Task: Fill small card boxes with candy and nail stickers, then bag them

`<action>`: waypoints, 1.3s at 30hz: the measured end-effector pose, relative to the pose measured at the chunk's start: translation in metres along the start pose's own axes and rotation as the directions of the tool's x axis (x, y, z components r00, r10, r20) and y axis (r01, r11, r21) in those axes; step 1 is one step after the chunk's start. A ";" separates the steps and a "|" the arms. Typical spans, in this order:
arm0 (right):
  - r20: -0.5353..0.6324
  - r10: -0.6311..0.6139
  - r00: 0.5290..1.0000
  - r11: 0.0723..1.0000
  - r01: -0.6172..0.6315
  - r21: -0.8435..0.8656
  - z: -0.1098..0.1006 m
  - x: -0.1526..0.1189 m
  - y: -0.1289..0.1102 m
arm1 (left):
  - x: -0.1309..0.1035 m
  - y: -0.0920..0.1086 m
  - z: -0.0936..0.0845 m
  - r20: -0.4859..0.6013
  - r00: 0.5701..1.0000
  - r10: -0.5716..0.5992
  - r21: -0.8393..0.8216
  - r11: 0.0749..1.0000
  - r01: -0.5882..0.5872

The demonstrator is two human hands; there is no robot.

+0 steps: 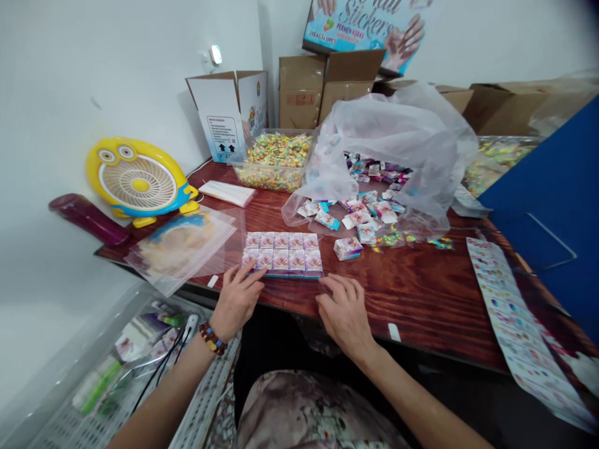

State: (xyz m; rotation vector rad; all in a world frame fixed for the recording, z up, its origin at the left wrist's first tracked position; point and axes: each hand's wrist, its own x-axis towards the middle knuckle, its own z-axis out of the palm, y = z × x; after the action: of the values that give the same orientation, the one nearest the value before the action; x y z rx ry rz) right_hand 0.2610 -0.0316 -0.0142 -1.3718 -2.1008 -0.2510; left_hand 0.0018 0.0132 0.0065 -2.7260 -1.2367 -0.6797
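cluttered red-brown wooden worktop against a white wall, cartons behind. block of small sticker boxes, two rows of five, sits at the near edge, just ahead of both hands. left hand lies palm down, fingers spread, tips touching the block's near-left corner; grip open, holding nothing. right hand is flat at the near-right corner, grip open too, contact probably light, hard to tell. to square the block well: press evenly from both ends, keep rows flush, wrists low. loose box lies just right; clear plastic bag of more boxes behind.
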 end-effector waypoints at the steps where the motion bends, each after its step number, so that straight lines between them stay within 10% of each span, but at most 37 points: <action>1: -0.018 -0.043 0.999 0.998 0.044 0.036 0.001 0.002 0.004 | 0.000 -0.002 0.000 -0.015 1.000 0.012 -0.013 1.000 -0.012; 7: 0.047 -0.265 0.963 0.918 0.238 0.316 0.010 0.015 0.031 | 0.001 -0.010 -0.004 -0.016 0.998 0.053 -0.056 0.997 -0.053; 24: -0.046 -0.139 0.989 0.976 0.145 0.165 0.016 0.010 0.037 | 0.012 -0.001 -0.002 0.037 0.999 -0.029 0.056 0.998 0.027; 31: -0.085 -0.195 0.977 0.921 0.212 0.328 0.016 0.013 0.041 | 0.017 -0.005 0.011 0.084 0.978 0.192 -0.056 0.981 -0.187; 39: -0.017 -0.148 0.989 0.857 0.137 0.497 0.017 0.023 0.049 | 0.020 -0.004 0.011 -0.036 0.989 0.141 -0.169 0.975 -0.145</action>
State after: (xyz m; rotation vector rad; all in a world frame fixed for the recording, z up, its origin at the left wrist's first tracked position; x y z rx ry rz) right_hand 0.2914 0.0154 -0.0223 -0.9137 -2.0900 0.2401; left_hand 0.0141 0.0326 0.0046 -2.8992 -1.0082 -0.8346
